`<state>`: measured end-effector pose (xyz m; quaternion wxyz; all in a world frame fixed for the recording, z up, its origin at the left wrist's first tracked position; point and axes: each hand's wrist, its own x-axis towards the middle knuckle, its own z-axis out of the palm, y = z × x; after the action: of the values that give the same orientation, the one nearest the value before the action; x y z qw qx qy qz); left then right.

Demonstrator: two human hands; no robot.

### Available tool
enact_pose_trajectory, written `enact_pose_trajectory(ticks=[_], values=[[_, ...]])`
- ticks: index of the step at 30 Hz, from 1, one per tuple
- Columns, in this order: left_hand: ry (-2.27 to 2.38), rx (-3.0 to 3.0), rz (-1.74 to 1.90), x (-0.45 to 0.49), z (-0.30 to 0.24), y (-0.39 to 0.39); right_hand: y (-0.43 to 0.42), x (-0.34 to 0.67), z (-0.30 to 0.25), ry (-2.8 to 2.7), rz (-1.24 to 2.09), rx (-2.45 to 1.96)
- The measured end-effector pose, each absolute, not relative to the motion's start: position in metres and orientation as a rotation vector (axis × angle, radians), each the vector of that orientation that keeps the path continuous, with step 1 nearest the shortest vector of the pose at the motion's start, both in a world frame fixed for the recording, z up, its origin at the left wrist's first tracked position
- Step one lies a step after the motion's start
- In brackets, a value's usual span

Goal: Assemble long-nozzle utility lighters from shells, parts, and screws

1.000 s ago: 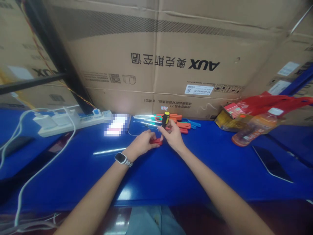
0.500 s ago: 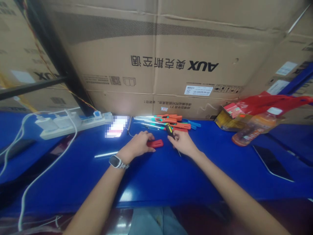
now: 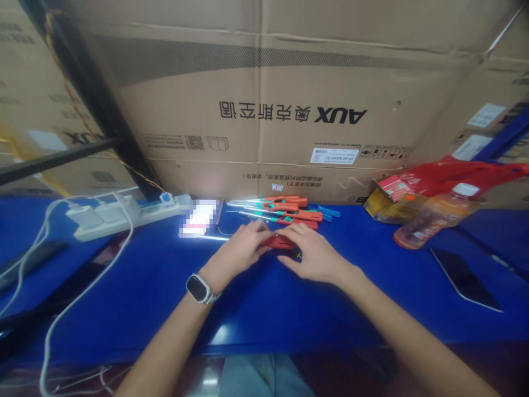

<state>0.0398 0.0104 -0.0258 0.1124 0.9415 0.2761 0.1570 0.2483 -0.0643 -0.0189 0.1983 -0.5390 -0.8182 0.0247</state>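
Observation:
A red long-nosed lighter lies across the middle of the blue table, its metal tube pointing left. My left hand, with a watch on the wrist, is closed round the lighter near the base of its tube. My right hand has its fingers on the right end of the red handle, thumb below. A dark screwdriver with a yellow mark shows partly under my right hand; most of it is hidden. Just behind my hands several orange and red long-nosed lighters are piled, tubes to the left.
At the left are a white power strip with cables and a lit phone. On the right stand a drink bottle, leaning, a yellow box, a red plastic bag and a dark phone. A large carton rises behind.
My right hand has turned and come left onto the red handle. The screwdriver it held upright is now mostly hidden beneath it. The lighter has shifted slightly right and its tube farther back.

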Motion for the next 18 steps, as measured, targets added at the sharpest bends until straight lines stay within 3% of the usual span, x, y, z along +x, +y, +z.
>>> enact_pose_trajectory(ticks=[8, 18], values=[[0.511, 2.839, 0.666, 0.077, -0.017, 0.051, -0.025, 0.287, -0.012, -2.394, -0.158, -1.589], [0.994, 2.906, 0.577, 0.097, -0.017, 0.141, 0.055, 0.33, 0.0, -2.327, -0.193, -1.787]])
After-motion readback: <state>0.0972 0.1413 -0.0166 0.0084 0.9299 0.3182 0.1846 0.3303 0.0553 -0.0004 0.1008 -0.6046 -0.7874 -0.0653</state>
